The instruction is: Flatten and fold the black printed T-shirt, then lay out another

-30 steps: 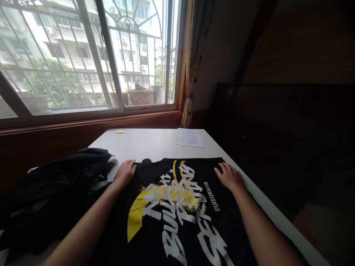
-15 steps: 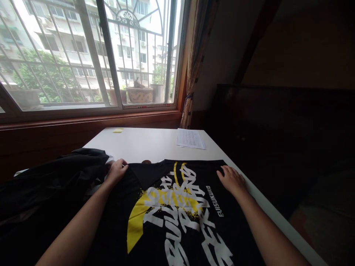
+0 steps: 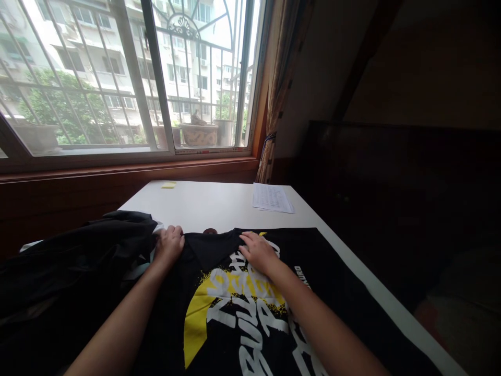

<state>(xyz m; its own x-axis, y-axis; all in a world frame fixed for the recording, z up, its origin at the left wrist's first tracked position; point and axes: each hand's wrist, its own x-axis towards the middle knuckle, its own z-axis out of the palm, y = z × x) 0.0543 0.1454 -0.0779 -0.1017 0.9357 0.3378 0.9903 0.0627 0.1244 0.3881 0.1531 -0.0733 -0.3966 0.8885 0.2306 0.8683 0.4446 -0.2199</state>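
Across the white surface point(image 3: 195, 203) lies a printed black shirt point(image 3: 219, 344). Left hand point(image 3: 169, 245) rests at its far edge; right hand point(image 3: 258, 252) touches the fabric mid-edge. Whether either grips, I cannot tell.

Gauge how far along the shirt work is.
Looks done: the printed black shirt is spread over the white table. In hand: its far edge, left hand at the left end, right hand near the middle. Possibly left: folding, since it lies broad, and the heaped dark clothing beside it.
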